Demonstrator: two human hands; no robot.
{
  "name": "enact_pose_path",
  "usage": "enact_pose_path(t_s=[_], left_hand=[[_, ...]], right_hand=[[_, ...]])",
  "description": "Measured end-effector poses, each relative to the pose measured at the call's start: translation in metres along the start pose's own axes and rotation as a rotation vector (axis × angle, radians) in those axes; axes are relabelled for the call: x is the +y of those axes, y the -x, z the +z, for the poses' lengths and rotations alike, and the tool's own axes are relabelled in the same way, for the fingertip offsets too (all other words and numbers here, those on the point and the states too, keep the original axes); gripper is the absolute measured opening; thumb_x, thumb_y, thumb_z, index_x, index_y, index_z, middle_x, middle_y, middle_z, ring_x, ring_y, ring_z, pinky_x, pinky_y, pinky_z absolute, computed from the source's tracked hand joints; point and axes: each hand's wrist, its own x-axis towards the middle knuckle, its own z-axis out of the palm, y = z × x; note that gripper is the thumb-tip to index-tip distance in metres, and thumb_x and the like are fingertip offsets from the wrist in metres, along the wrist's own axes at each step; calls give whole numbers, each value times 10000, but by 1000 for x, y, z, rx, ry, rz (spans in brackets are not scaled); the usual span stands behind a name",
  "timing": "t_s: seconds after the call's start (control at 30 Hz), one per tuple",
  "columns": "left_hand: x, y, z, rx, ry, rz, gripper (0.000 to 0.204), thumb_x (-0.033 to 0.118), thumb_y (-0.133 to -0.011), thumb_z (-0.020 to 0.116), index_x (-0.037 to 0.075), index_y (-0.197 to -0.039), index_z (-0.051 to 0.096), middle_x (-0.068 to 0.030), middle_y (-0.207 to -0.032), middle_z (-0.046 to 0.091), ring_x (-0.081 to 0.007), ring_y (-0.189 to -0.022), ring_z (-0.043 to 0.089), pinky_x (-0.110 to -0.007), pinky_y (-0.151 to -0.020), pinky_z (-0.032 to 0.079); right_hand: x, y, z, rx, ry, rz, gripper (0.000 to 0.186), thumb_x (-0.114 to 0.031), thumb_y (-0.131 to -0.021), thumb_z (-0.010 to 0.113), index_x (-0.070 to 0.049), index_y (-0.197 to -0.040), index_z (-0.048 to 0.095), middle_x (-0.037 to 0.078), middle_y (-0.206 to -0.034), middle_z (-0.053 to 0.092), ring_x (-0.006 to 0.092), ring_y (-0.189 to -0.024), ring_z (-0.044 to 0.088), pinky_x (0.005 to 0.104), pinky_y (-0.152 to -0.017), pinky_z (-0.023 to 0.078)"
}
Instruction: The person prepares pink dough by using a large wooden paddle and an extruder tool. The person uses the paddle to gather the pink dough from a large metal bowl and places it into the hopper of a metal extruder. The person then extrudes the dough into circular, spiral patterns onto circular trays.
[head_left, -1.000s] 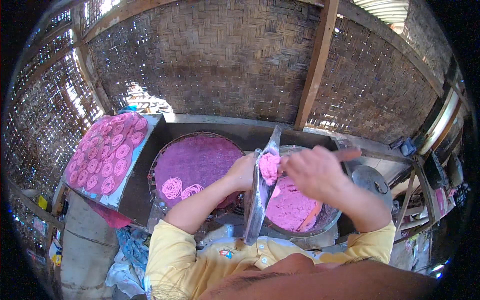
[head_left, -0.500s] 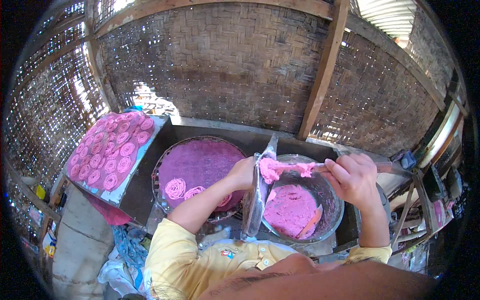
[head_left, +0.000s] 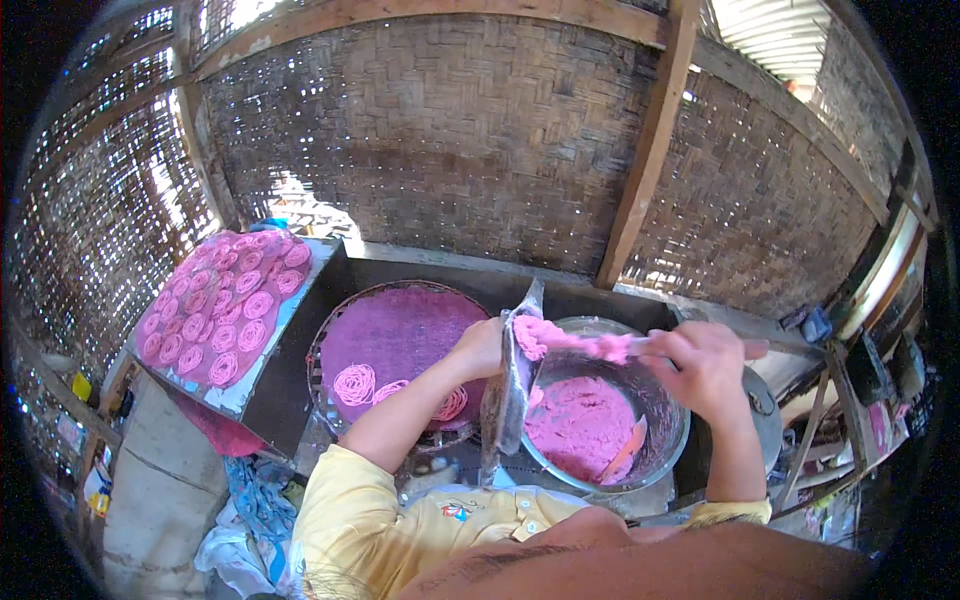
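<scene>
My left hand (head_left: 482, 348) is closed on a dark, worn press (head_left: 508, 415), held on edge between the round tray and the metal basin (head_left: 684, 430). Its fingers are partly hidden behind the tool. Over the basin, my right hand (head_left: 700, 368), slightly blurred, grips a wooden stick (head_left: 757, 349) lying nearly level. Sticky pink dough (head_left: 540, 336) coats the stick's left part and bunches against the press. More pink dough (head_left: 575, 425) fills the basin's bottom, with an orange scraper (head_left: 626, 448) leaning in it.
Left of the press lies a round woven tray (head_left: 405, 325) lined with purple cloth, bearing a few coiled pink strand nests (head_left: 355, 384). Farther left, a raised board (head_left: 310, 290) carries many such nests on pink cloth. A woven wall (head_left: 430, 140) stands behind. A round lid (head_left: 763, 415) sits right of the basin.
My right hand and the stick have shifted slightly left and nearer to me, with the dough bunched at the press. My left hand keeps its hold on the press.
</scene>
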Motion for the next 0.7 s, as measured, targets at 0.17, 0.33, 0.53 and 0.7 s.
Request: enact_pose_path(t_s=[0.17,0.33,0.53,0.7], left_hand=[[-11,-3,4,52,33,87,348,304,-708,562,118,-1001,583,-164,-970,593,-341,-895,554,-403,-745,446],[-30,-7,13,-2,81,75,363,315,-689,570,96,-978,580,-153,-967,595,-334,-882,559,-398,-729,451],[5,0,4,53,14,26,352,318,-676,570,78,-932,593,-178,-931,589,-358,-872,552,-412,-742,447],[39,15,-4,11,-79,-23,329,307,-675,560,60,-885,615,-195,-929,578,-352,-919,532,-406,-781,436]], right_hand=[[19,19,32,6,18,192,201,-184,-606,689,-117,-757,575,41,-619,511,235,-580,549,352,-505,429],[16,27,29,-151,-210,221,189,-224,-654,686,-116,-757,569,51,-656,552,249,-622,570,362,-539,453],[25,16,6,-208,-250,160,218,-232,-670,679,-72,-794,598,88,-673,591,267,-597,575,344,-526,443],[19,-10,-1,-500,-192,119,212,-314,-747,588,-104,-766,601,101,-639,590,293,-609,580,396,-530,446]])
